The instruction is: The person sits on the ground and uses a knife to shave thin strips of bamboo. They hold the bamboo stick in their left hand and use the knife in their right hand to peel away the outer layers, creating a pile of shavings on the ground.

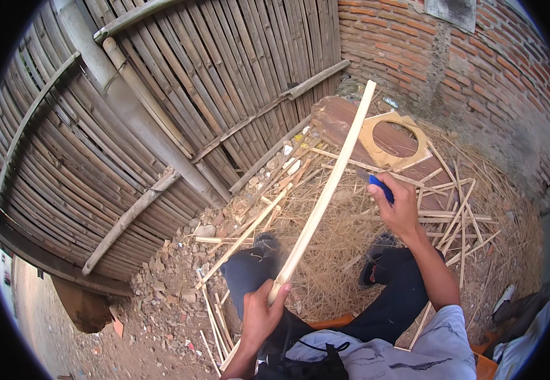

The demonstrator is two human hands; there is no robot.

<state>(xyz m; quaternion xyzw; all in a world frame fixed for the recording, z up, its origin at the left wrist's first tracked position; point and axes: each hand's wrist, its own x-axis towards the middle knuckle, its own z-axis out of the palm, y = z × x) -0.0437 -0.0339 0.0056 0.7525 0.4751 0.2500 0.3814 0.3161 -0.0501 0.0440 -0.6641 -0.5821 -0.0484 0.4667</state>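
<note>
A long pale bamboo strip slants up and away across the middle, its far end near the brown board. Its near end is gripped by my left hand, in front of my left knee. To the right of the strip, my right hand is closed around the blue handle of a knife. The short dark blade points toward the strip; a small gap shows between them. Below both hands lies a heap of thin shavings, between my feet.
Cut strips lie scattered at right, with more by my left leg. A square wooden piece with a round hole rests on a brown board. A bamboo wall and brick wall enclose the far side. Someone's leg shows at right.
</note>
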